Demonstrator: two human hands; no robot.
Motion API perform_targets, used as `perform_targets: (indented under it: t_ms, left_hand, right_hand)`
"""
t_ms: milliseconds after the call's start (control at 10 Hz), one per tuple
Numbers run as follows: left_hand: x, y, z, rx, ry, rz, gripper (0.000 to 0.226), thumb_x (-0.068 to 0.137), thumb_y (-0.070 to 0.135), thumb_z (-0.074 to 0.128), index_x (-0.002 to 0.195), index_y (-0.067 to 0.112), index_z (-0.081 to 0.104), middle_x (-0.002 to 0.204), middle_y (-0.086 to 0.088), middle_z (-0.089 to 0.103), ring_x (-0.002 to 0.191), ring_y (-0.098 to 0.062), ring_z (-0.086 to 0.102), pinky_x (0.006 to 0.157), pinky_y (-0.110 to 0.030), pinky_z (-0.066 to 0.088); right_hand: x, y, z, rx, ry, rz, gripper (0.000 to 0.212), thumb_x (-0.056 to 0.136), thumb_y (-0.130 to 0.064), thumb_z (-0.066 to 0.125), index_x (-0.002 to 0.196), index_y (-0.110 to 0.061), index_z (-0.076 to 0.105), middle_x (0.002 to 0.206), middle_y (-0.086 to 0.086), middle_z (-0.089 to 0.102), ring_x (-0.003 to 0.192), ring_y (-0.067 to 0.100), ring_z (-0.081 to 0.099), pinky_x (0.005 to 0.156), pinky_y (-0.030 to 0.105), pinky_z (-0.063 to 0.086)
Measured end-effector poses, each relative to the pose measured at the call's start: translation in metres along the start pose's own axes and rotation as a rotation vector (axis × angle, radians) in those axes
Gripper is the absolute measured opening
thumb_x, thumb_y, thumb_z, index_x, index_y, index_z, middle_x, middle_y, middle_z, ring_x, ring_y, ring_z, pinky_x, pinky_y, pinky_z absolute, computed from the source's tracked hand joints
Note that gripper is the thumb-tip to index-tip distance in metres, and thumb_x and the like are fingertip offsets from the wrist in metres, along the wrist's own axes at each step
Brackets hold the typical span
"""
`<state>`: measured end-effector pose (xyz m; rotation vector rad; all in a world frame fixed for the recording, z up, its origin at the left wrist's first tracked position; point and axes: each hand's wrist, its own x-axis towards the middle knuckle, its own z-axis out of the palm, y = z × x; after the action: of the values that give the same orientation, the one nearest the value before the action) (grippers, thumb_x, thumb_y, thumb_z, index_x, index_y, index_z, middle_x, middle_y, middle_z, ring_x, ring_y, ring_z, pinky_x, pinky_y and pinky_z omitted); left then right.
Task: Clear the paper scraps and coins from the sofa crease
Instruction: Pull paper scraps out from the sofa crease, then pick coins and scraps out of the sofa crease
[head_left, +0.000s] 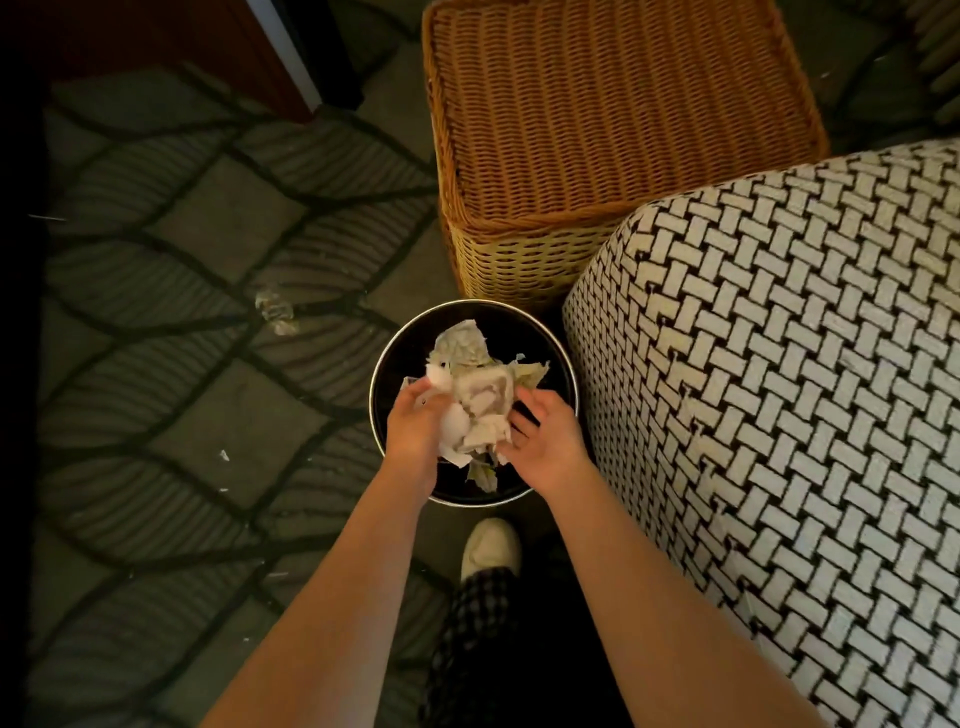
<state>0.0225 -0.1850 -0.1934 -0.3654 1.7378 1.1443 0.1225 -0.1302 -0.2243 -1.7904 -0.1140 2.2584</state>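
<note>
A bunch of crumpled white paper scraps (480, 410) is held between my two hands right above a round black waste bin (556, 358) on the floor. My left hand (415, 423) grips the bunch from the left. On the right side my right hand (545, 441) touches it with the fingers spread. More torn paper (462, 340) lies inside the bin beyond my hands. The sofa arm (779, 389), in a black-and-white woven pattern, stands directly right of the bin. No coins are visible.
A wicker basket (597, 130) stands just behind the bin. A crumpled clear wrapper (275, 312) and small white bits (224, 455) lie on the dark leaf-patterned rug (182, 364) to the left. My white shoe (491, 545) is just in front of the bin.
</note>
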Motion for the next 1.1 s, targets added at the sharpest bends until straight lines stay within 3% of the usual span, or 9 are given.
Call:
perform_targets:
  t_ms: [100, 200, 300, 500, 600, 700, 800, 1000, 1100]
  left_hand:
    - [-0.005, 0.007, 0.001, 0.015, 0.023, 0.007, 0.024, 0.092, 0.013, 0.052, 0.114, 0.021, 0.053, 0.118, -0.011, 0.055, 0.102, -0.027, 0.055, 0.085, -0.04, 0.049]
    - [-0.015, 0.019, 0.005, 0.068, 0.01, 0.01, 0.037, 0.093, 0.023, 0.051, 0.129, 0.026, 0.046, 0.127, -0.008, 0.05, 0.114, -0.027, 0.05, 0.099, -0.043, 0.044]
    - [-0.022, 0.024, 0.003, 0.069, -0.022, -0.016, 0.04, 0.094, 0.028, 0.045, 0.134, 0.027, 0.042, 0.137, -0.007, 0.047, 0.124, -0.028, 0.045, 0.107, -0.049, 0.035]
    - [-0.059, 0.043, 0.008, -0.052, -0.064, -0.031, 0.032, 0.097, 0.028, 0.043, 0.126, 0.02, 0.051, 0.116, -0.002, 0.054, 0.101, -0.017, 0.05, 0.092, -0.033, 0.036]
    - [-0.086, 0.049, 0.019, -0.175, -0.078, -0.015, 0.036, 0.097, 0.027, 0.042, 0.131, 0.019, 0.049, 0.132, -0.002, 0.05, 0.119, -0.019, 0.046, 0.103, -0.036, 0.033]
    - [-0.106, 0.057, 0.038, -0.232, -0.127, 0.025, 0.034, 0.097, 0.026, 0.04, 0.129, 0.02, 0.052, 0.124, -0.002, 0.055, 0.124, -0.022, 0.045, 0.103, -0.037, 0.034]
    - [-0.138, 0.072, 0.07, -0.244, -0.219, 0.098, 0.03, 0.097, 0.022, 0.041, 0.124, 0.017, 0.054, 0.105, 0.0, 0.06, 0.106, -0.019, 0.055, 0.09, -0.033, 0.041]
    - [-0.212, 0.077, 0.157, -0.007, -0.353, 0.266, 0.021, 0.09, 0.003, 0.046, 0.084, 0.018, 0.059, 0.068, 0.001, 0.059, 0.057, -0.011, 0.053, 0.056, -0.022, 0.044]
    - [-0.243, 0.063, 0.196, 0.087, -0.466, 0.308, 0.023, 0.089, -0.002, 0.046, 0.082, 0.016, 0.059, 0.058, 0.003, 0.059, 0.051, -0.009, 0.052, 0.053, -0.021, 0.044]
  right_hand:
    - [-0.013, -0.005, 0.005, 0.002, 0.003, -0.01, 0.049, 0.092, -0.029, 0.045, 0.139, -0.016, 0.04, 0.146, 0.007, 0.037, 0.129, 0.028, 0.04, 0.068, 0.036, 0.045]
    - [-0.035, -0.015, 0.008, -0.072, -0.015, 0.002, 0.048, 0.094, -0.032, 0.043, 0.14, -0.022, 0.039, 0.148, 0.003, 0.032, 0.133, 0.028, 0.035, 0.095, 0.051, 0.035]
    - [-0.055, -0.025, 0.009, -0.101, -0.002, 0.013, 0.046, 0.094, -0.035, 0.04, 0.139, -0.023, 0.041, 0.15, 0.002, 0.03, 0.138, 0.029, 0.027, 0.108, 0.061, 0.012]
    - [-0.09, -0.038, 0.009, 0.002, -0.113, -0.027, 0.044, 0.098, -0.034, 0.032, 0.138, -0.018, 0.041, 0.147, 0.004, 0.037, 0.137, 0.027, 0.03, 0.108, 0.056, 0.02]
    - [-0.108, -0.044, 0.008, 0.038, -0.182, -0.06, 0.044, 0.099, -0.034, 0.03, 0.138, -0.018, 0.042, 0.147, 0.006, 0.038, 0.137, 0.026, 0.03, 0.11, 0.051, 0.022]
    - [-0.133, -0.061, 0.005, 0.062, -0.262, -0.105, 0.044, 0.099, -0.033, 0.028, 0.138, -0.018, 0.042, 0.145, 0.006, 0.041, 0.136, 0.025, 0.033, 0.111, 0.048, 0.024]
    - [-0.16, -0.084, -0.01, 0.109, -0.324, -0.176, 0.042, 0.098, -0.034, 0.03, 0.133, -0.019, 0.048, 0.135, 0.004, 0.051, 0.124, 0.022, 0.046, 0.106, 0.045, 0.033]
    - [-0.217, -0.131, -0.071, 0.264, -0.321, -0.277, 0.031, 0.095, -0.027, 0.038, 0.114, -0.015, 0.06, 0.114, 0.008, 0.063, 0.106, 0.025, 0.058, 0.097, 0.045, 0.042]
    - [-0.238, -0.154, -0.115, 0.365, -0.278, -0.332, 0.033, 0.095, -0.027, 0.038, 0.118, -0.015, 0.058, 0.117, 0.009, 0.062, 0.105, 0.025, 0.059, 0.093, 0.043, 0.044]
